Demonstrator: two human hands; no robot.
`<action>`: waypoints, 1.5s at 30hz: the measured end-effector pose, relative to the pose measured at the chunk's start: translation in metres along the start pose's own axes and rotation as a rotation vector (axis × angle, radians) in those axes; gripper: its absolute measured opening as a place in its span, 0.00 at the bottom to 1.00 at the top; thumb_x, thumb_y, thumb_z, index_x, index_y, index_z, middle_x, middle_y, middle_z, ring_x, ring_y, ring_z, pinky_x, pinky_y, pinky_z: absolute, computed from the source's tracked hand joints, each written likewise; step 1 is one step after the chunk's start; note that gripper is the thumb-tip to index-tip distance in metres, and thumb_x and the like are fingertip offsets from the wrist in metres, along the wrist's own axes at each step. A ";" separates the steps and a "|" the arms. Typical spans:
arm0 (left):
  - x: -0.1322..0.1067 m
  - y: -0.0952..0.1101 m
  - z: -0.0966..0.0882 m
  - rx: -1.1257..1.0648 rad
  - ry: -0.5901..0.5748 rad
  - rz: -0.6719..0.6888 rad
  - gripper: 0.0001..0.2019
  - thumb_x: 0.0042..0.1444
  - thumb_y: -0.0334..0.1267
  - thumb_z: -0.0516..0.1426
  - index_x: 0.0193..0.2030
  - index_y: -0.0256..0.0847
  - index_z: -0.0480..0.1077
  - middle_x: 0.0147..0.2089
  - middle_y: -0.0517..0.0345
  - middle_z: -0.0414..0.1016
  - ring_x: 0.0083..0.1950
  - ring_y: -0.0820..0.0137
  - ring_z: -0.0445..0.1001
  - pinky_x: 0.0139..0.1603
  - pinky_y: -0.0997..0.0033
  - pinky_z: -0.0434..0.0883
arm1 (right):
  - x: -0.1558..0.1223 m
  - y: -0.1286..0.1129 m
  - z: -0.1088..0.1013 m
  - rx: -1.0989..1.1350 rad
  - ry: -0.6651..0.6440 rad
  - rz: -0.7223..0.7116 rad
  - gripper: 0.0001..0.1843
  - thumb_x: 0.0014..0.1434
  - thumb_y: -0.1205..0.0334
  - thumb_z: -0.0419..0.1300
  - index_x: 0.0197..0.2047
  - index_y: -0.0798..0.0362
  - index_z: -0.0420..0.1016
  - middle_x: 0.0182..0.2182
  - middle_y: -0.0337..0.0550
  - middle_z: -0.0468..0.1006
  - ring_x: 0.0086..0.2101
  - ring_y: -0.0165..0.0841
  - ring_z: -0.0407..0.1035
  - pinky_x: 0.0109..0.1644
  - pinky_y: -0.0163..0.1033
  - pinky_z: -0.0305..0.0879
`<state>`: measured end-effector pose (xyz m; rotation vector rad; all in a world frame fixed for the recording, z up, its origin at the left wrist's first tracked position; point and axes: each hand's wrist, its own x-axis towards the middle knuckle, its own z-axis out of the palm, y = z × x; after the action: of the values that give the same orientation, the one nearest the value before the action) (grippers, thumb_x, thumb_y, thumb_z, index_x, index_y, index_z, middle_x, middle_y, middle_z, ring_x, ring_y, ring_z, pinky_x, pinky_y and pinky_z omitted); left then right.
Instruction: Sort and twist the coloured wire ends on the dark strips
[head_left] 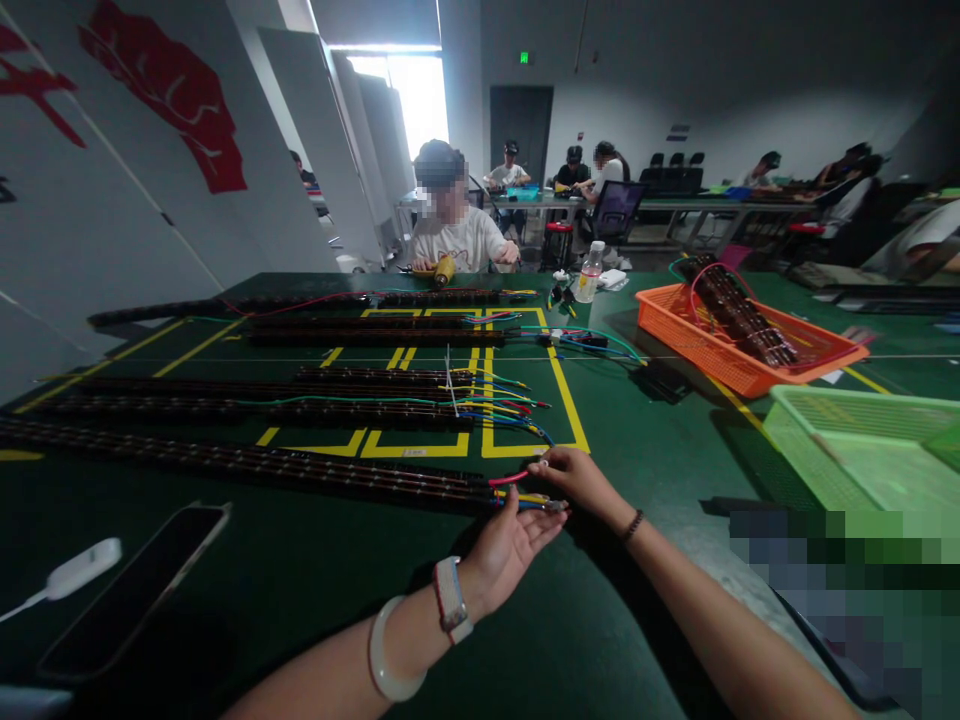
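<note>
A long dark strip of joined parts lies across the green table, ending in red, yellow and blue wires. My right hand pinches the wire ends at the strip's right tip. Just below them my left hand is palm up with its fingers apart, and its fingertips touch the blue and yellow wires. The left wrist wears a watch and a pale bangle. Several more dark strips with coloured wires lie further back on the table.
A phone and a white charger lie near left. An orange basket with dark parts and a green basket stand on the right. A seated person works across the table beside a bottle. Others sit at far tables.
</note>
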<state>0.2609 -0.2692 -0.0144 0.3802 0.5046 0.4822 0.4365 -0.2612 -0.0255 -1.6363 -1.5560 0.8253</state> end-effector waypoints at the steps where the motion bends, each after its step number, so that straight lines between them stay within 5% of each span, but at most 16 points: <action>1: 0.000 -0.001 -0.001 0.009 0.003 0.004 0.27 0.61 0.51 0.45 0.42 0.24 0.71 0.46 0.36 0.74 0.52 0.61 0.71 0.62 0.59 0.59 | -0.006 -0.001 0.000 -0.027 0.008 -0.017 0.20 0.56 0.45 0.57 0.31 0.56 0.73 0.26 0.40 0.73 0.27 0.30 0.65 0.30 0.33 0.58; 6: 0.003 -0.004 -0.006 0.041 0.007 0.014 0.27 0.61 0.52 0.44 0.42 0.26 0.71 0.45 0.37 0.74 0.52 0.61 0.71 0.62 0.59 0.58 | -0.035 -0.007 -0.006 -0.303 0.189 -0.160 0.17 0.62 0.49 0.51 0.35 0.54 0.70 0.31 0.44 0.72 0.32 0.33 0.64 0.36 0.37 0.59; 10: 0.002 -0.004 -0.005 0.054 -0.028 0.033 0.25 0.60 0.52 0.46 0.42 0.30 0.71 0.44 0.42 0.75 0.53 0.62 0.70 0.62 0.58 0.58 | -0.046 -0.007 -0.013 -0.606 0.070 -0.493 0.19 0.63 0.50 0.49 0.28 0.54 0.69 0.26 0.43 0.69 0.30 0.33 0.61 0.37 0.39 0.56; 14: 0.000 -0.003 -0.004 0.068 -0.022 0.035 0.24 0.61 0.52 0.46 0.43 0.32 0.71 0.46 0.43 0.74 0.54 0.61 0.69 0.61 0.58 0.58 | -0.046 -0.007 -0.012 -0.681 0.039 -0.606 0.18 0.63 0.53 0.49 0.26 0.54 0.67 0.24 0.41 0.67 0.27 0.31 0.59 0.35 0.38 0.54; 24: 0.000 -0.005 -0.005 0.135 0.042 0.054 0.19 0.61 0.48 0.48 0.39 0.32 0.68 0.39 0.40 0.77 0.46 0.59 0.75 0.57 0.53 0.62 | -0.034 0.001 0.004 -0.320 0.174 -0.137 0.18 0.61 0.49 0.53 0.28 0.53 0.70 0.26 0.40 0.73 0.30 0.32 0.65 0.35 0.36 0.57; 37: -0.002 -0.005 -0.008 0.104 0.000 0.025 0.20 0.60 0.50 0.48 0.36 0.32 0.69 0.39 0.40 0.77 0.44 0.58 0.76 0.55 0.53 0.63 | -0.038 0.001 0.003 -0.486 0.275 -0.103 0.22 0.60 0.45 0.53 0.24 0.54 0.69 0.23 0.40 0.70 0.27 0.31 0.62 0.32 0.36 0.52; 41: 0.001 -0.007 -0.011 0.077 -0.018 0.046 0.20 0.59 0.50 0.50 0.38 0.32 0.70 0.41 0.41 0.76 0.47 0.59 0.74 0.57 0.54 0.61 | -0.047 -0.003 -0.003 -0.585 0.406 -0.295 0.22 0.62 0.50 0.50 0.22 0.54 0.66 0.21 0.40 0.67 0.27 0.31 0.59 0.34 0.38 0.51; 45: 0.001 -0.007 -0.010 0.040 -0.035 0.074 0.18 0.59 0.49 0.51 0.38 0.33 0.71 0.41 0.45 0.76 0.45 0.64 0.73 0.54 0.60 0.63 | -0.054 -0.008 -0.007 -0.716 0.313 -0.647 0.20 0.61 0.51 0.52 0.22 0.53 0.67 0.19 0.39 0.64 0.26 0.31 0.55 0.36 0.39 0.51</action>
<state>0.2588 -0.2725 -0.0258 0.4462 0.4678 0.5366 0.4341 -0.3154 -0.0168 -1.4413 -2.0845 -0.3576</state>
